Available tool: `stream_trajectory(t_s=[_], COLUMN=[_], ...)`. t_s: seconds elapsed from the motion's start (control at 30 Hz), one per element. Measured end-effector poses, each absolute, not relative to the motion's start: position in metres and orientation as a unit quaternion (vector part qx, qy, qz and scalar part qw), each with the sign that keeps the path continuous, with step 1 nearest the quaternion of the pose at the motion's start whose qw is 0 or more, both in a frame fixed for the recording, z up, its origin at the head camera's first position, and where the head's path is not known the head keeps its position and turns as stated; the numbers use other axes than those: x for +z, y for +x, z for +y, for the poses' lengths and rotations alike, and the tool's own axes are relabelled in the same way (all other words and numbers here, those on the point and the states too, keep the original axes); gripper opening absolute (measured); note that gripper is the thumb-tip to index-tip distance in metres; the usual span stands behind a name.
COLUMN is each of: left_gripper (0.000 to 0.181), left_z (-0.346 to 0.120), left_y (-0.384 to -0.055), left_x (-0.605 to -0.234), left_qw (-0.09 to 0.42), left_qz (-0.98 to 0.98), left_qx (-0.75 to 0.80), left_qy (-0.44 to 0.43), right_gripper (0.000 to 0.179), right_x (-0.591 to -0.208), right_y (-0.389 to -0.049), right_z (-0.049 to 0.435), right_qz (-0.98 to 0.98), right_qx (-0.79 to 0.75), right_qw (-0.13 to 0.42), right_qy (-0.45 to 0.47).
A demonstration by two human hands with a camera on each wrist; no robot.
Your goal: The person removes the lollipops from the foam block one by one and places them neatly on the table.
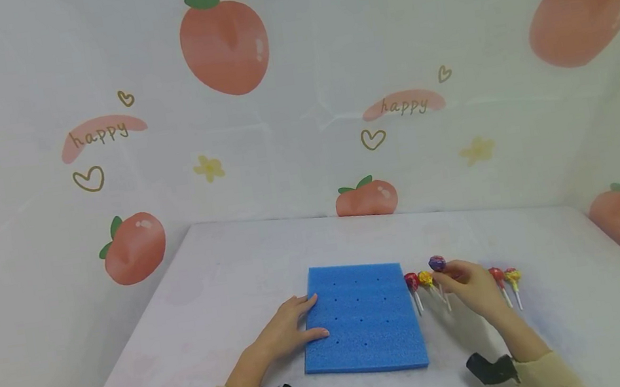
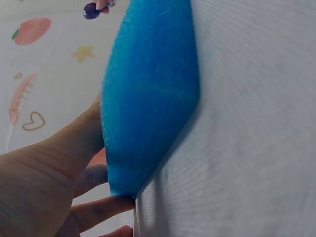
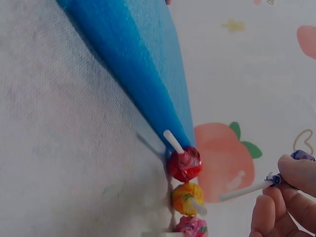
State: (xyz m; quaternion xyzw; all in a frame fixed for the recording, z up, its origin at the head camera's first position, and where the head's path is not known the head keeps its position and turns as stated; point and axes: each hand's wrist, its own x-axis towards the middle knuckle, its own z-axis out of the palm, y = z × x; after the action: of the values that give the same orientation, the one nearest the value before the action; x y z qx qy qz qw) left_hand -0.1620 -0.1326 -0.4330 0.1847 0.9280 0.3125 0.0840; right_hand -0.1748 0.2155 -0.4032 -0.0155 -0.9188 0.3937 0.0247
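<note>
A blue foam board [image 1: 360,319] with rows of small holes lies flat on the table. My left hand [image 1: 287,330] rests at its left edge, thumb and fingers spread and fairly straight; the left wrist view shows those fingers against the foam's side. My right hand [image 1: 472,286] pinches a purple-wrapped lollipop [image 1: 437,263] just below its candy, the white stick [image 3: 244,190] pointing down. Below it, right of the board, lie a red lollipop [image 1: 412,281] and a yellow lollipop [image 1: 426,278]. A pink lollipop [image 3: 191,226] shows beside them in the right wrist view.
Farther right, beyond my right hand, lie another red lollipop [image 1: 496,274] and another yellow lollipop [image 1: 513,277], sticks toward me. A white table [image 1: 225,265] extends to a white printed backdrop [image 1: 300,122] at the back and sides.
</note>
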Motion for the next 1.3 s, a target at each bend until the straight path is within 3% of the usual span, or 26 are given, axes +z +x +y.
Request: stream_trajectory(t_s=[0.47, 0.8, 1.3], left_gripper=[0.074, 0.074, 0.075], left_z=[-0.132, -0.132, -0.132], left_y=[-0.161, -0.162, -0.162], left_x=[-0.432, -0.435, -0.434], left_qw=[0.081, 0.075, 0.078], left_qz=[0.928, 0.929, 0.929], left_qx=[0.312, 0.309, 0.311], left_qy=[0.188, 0.189, 0.187], right_gripper=[0.044, 0.036, 0.045], right_x=[-0.399, -0.402, -0.399], right_y=[-0.174, -0.173, -0.169], right_z=[0.237, 0.251, 0.267], right_qz=[-0.933, -0.934, -0.942], right_qx=[0.359, 0.353, 0.330], right_qw=[0.022, 0.044, 0.033], right_qy=[-0.032, -0.023, -0.045])
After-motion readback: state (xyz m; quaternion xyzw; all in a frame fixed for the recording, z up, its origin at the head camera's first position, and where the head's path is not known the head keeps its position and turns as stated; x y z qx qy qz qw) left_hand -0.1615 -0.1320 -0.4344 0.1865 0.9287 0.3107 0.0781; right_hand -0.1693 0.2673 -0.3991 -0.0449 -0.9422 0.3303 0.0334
